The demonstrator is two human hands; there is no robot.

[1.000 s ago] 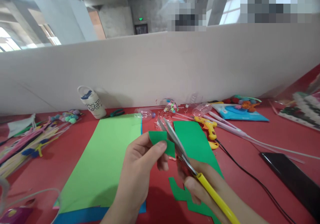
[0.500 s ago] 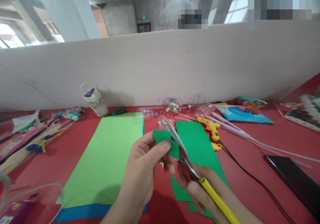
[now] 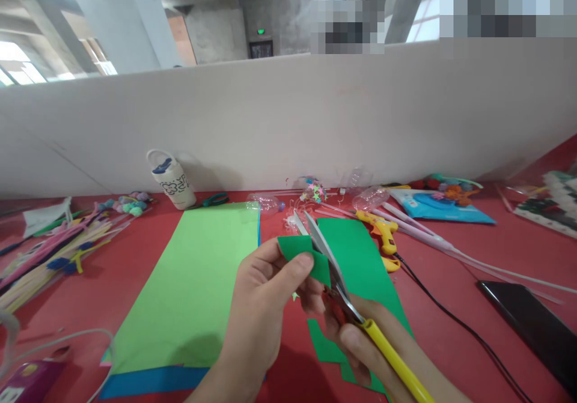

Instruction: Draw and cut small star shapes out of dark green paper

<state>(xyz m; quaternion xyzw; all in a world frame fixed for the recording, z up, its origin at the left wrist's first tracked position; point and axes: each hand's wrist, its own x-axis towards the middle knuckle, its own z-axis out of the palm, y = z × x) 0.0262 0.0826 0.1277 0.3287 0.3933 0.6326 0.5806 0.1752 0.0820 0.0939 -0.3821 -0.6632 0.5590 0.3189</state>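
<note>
Between the thumb and fingers of my left hand (image 3: pixel 265 298) is a small piece of dark green paper (image 3: pixel 295 247). My right hand (image 3: pixel 360 337) grips a pair of scissors (image 3: pixel 333 265) with yellow handles, their blades parted and pointing up and away. The paper's right part lies against the blades, with a slit or step along its upper edge. Below and behind both hands lies a larger dark green sheet (image 3: pixel 351 247), its near end partly covered by my right hand. Left of my left hand is a light green sheet (image 3: pixel 202 271) on top of a blue one (image 3: pixel 153 382).
A yellow glue gun (image 3: pixel 381 232) with a black cord and a phone (image 3: pixel 527 325) lie to the right. A tumbler (image 3: pixel 174 184), pliers (image 3: pixel 215 199) and clear plastic bottles (image 3: pixel 265 203) stand or lie along the white partition (image 3: pixel 270 127). Pipe cleaners (image 3: pixel 67 253) lie left.
Both hands, the paper and the scissors have shifted slightly right. The scissors' blades look a little differently placed against the paper; both grips are unchanged.
</note>
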